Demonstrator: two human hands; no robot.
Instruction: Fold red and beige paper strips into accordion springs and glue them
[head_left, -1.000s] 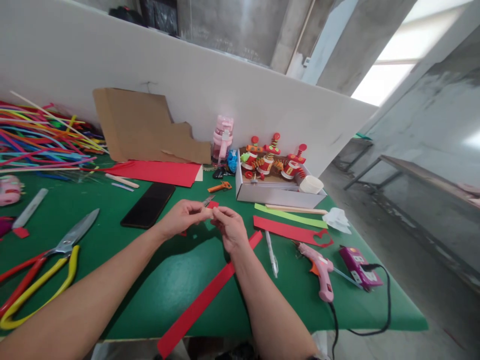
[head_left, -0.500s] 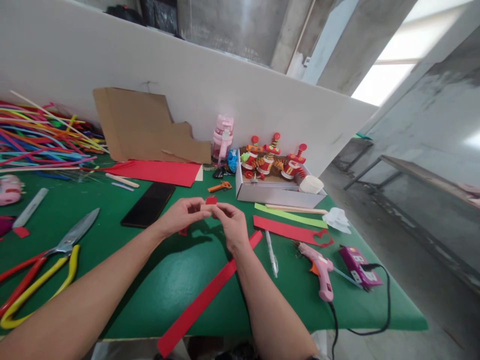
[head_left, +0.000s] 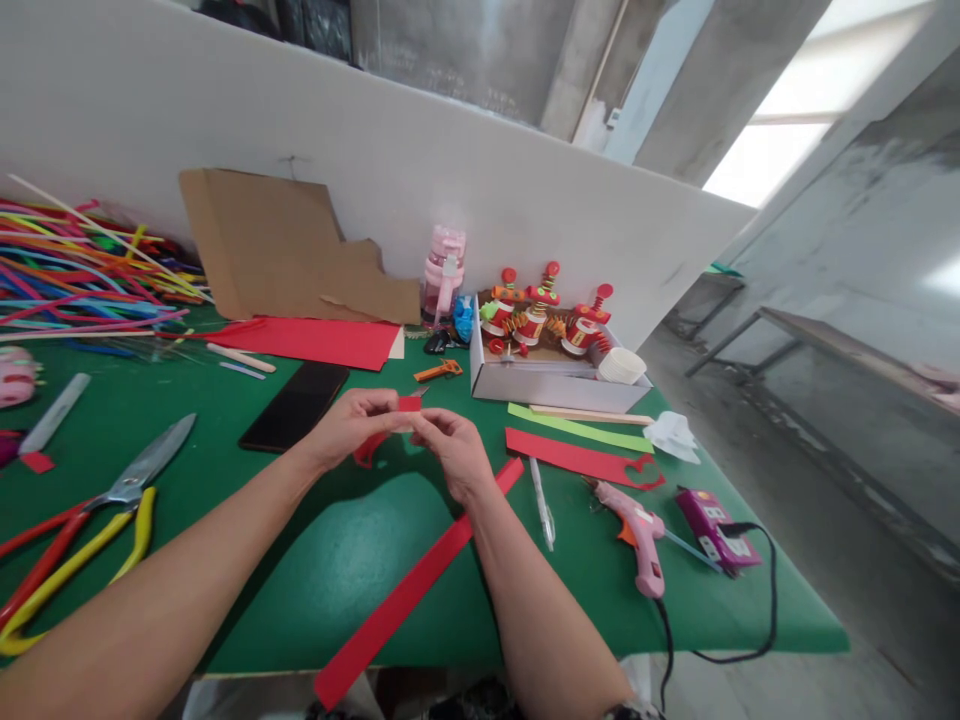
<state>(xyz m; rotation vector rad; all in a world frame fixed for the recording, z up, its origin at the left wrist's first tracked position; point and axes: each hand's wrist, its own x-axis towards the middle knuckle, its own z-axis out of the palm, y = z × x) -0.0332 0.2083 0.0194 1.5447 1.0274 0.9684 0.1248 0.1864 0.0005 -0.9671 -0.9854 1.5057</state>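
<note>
A small piece of red paper (head_left: 409, 404) with a pale lower edge is pinched between my two hands above the green table. My left hand (head_left: 361, 422) grips its left side with thumb and fingers. On the other side, the fingertips of my right hand (head_left: 452, 448) press together at its lower right edge. Below my left hand shows a curved red thing (head_left: 367, 452), mostly hidden. A thin grey tip (head_left: 422, 391) pokes out behind the paper; I cannot tell whether the two belong together. Under my right forearm runs a long red paper strip (head_left: 405, 600) past the front edge.
Large scissors (head_left: 131, 490) and a black phone (head_left: 294, 408) lie left. At right are a pink glue gun (head_left: 636, 530) with a cord, a white pen (head_left: 543, 505) and paper strips (head_left: 577, 457). A white box (head_left: 555, 388) with red figures stands behind, beside a pink bottle (head_left: 444, 275).
The red paper piece has turned and shifted slightly left with my hands. More of the curved red thing shows beneath my left hand, and the grey tip has come into sight.
</note>
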